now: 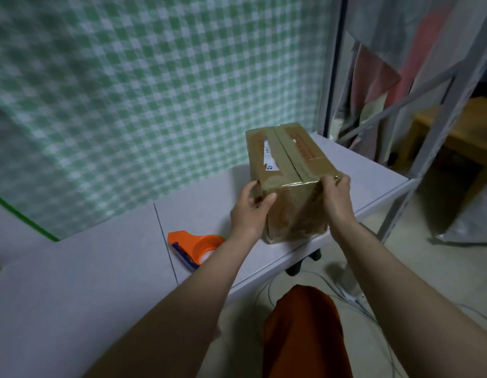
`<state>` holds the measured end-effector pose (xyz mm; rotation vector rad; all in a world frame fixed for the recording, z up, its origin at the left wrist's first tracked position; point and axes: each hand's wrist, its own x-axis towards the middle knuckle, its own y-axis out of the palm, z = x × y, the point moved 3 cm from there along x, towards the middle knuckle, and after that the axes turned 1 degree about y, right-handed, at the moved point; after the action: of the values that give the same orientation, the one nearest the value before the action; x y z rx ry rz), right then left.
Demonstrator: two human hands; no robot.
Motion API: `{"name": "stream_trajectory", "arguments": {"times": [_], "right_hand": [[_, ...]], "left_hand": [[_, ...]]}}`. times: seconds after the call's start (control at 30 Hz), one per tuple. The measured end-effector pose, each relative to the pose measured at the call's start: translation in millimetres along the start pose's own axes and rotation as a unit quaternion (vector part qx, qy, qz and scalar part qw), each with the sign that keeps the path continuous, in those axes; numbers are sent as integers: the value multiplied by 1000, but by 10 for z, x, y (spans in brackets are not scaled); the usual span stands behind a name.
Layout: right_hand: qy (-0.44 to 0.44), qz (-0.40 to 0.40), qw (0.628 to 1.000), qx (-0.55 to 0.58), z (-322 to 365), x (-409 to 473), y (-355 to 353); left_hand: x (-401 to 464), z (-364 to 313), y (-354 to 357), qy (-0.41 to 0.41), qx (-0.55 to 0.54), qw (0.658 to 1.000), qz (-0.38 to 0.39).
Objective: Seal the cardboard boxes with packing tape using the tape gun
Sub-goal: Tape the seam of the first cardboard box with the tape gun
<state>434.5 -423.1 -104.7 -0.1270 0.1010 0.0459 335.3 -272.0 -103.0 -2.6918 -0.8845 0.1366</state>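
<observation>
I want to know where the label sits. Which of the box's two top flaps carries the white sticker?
The top flap on the left-hand side of the cardboard box: a white sticker runs along it. The other flap shows only reddish print.

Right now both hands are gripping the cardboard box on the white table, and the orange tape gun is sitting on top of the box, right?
Not quite. In the head view, both the left hand and right hand grip the cardboard box on the white table, but the orange tape gun lies on the table beside the box, not on top.
</observation>
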Motion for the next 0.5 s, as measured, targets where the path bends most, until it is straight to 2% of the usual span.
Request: {"name": "stream_trajectory", "arguments": {"times": [0.07, 0.1, 0.17, 0.2, 0.23, 0.3, 0.43, 0.5], "right_hand": [[-69, -79, 990, -92, 74, -29, -21], [-152, -129, 970, -142, 145, -113, -20], [-339, -154, 896, -244, 206, -335, 110], [-394, -140, 857, -302, 168, -408, 224], [-413, -114, 830, -357, 116, -451, 336], [-393, -71, 808, -433, 16, -418, 499], [-341, -47, 787, -512, 47, -66, 539], [-314, -40, 798, -513, 91, 168, 507]], "left_hand": [[85, -31, 24, -31, 8, 998, 58], [114, -46, 35, -43, 22, 994, 102], [155, -79, 16, -32, 105, 980, 165], [192, -93, -11, -12, 152, 974, 167], [232, -114, -53, 4, 197, 968, 153], [338, -145, -114, 25, 285, 949, 131], [596, -228, -53, 57, 429, 888, 153], [747, -280, 0, 71, 479, 862, 148]]}}
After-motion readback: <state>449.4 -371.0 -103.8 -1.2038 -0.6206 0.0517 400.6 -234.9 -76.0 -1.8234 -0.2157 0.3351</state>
